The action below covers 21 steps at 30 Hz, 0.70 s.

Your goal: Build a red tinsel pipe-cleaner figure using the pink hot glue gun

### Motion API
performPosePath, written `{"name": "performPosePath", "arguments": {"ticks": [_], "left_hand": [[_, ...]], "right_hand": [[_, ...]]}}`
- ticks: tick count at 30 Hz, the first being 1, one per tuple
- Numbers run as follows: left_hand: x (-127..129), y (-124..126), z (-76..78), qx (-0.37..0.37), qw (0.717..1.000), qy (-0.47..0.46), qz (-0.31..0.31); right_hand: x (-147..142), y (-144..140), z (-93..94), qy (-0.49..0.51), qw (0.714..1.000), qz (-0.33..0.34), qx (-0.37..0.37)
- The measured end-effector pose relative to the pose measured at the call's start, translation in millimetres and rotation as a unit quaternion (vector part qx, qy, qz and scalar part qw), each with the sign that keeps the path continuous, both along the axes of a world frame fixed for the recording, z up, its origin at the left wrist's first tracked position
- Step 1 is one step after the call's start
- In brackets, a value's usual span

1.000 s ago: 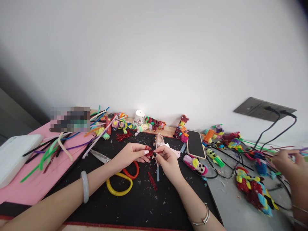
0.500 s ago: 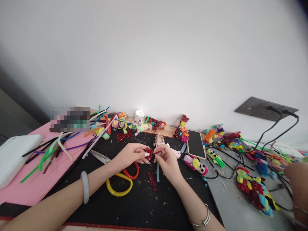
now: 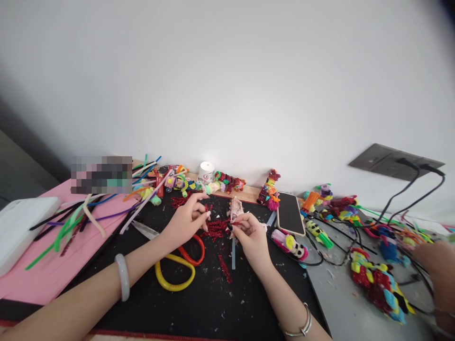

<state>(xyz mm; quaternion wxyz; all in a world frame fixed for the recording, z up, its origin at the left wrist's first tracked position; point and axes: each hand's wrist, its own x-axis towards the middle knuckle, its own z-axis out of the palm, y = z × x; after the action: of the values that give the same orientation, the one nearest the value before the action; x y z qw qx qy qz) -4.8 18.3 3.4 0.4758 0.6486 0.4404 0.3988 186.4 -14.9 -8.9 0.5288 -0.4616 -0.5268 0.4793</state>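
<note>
Both of my hands work over a black mat [image 3: 213,303]. My right hand [image 3: 249,236] pinches one end of a red glittery pipe-cleaner piece [image 3: 217,228]. My left hand [image 3: 186,219] has its fingers apart just left of that piece, fingertips near its other end and not clearly gripping it. Under my left hand lie scissors with red and yellow handles [image 3: 179,270]. A short red pipe-cleaner bit [image 3: 224,268] and a clear glue stick [image 3: 233,255] lie on the mat below my hands. A small pale figure [image 3: 235,207] stands behind them.
Loose pipe cleaners [image 3: 88,213] spread over a pink sheet [image 3: 46,279] at left beside a white box [image 3: 21,225]. Finished colourful figures [image 3: 270,189] line the wall. A phone [image 3: 289,213] lies right of centre. Another person's hand [image 3: 435,265] reaches in at far right among cables [image 3: 405,196].
My left hand has let go of the red piece and moved up and left with its fingers spread. The red piece now stretches out wider. The other person's hand drew back to the right.
</note>
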Motion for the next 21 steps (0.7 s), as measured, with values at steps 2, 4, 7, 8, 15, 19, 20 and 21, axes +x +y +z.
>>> {"name": "performPosePath", "arguments": {"ticks": [2, 4, 7, 8, 15, 19, 20, 21], "left_hand": [[-7, 6, -2.6, 0.053, 0.993, 0.099, 0.026], [-13, 11, -5.2, 0.086, 0.974, 0.204, 0.042], [-18, 13, -3.5, 0.129, 0.944, 0.296, 0.073], [-18, 12, -1.1, 0.147, 0.939, 0.301, 0.084], [0, -10, 8.7, 0.123, 0.979, 0.14, -0.08], [7, -16, 2.1, 0.041, 0.992, 0.063, -0.097], [7, -16, 1.2, 0.023, 0.994, 0.045, -0.096], [7, -15, 0.7, 0.012, 0.995, 0.029, -0.093]], "right_hand": [[0, 0, 0.0, -0.016, 1.0, -0.011, 0.007], [0, 0, -0.1, -0.026, 0.999, -0.016, 0.01], [-1, -1, 0.8, -0.002, 1.0, -0.012, -0.003], [-2, -1, 1.3, 0.011, 1.0, -0.009, -0.008], [-6, -4, 4.2, 0.073, 0.997, 0.02, -0.023], [-6, -5, 3.3, 0.065, 0.996, 0.056, -0.029], [-6, -5, 2.9, 0.058, 0.996, 0.064, -0.028], [-6, -5, 2.3, 0.051, 0.996, 0.069, -0.026]]}}
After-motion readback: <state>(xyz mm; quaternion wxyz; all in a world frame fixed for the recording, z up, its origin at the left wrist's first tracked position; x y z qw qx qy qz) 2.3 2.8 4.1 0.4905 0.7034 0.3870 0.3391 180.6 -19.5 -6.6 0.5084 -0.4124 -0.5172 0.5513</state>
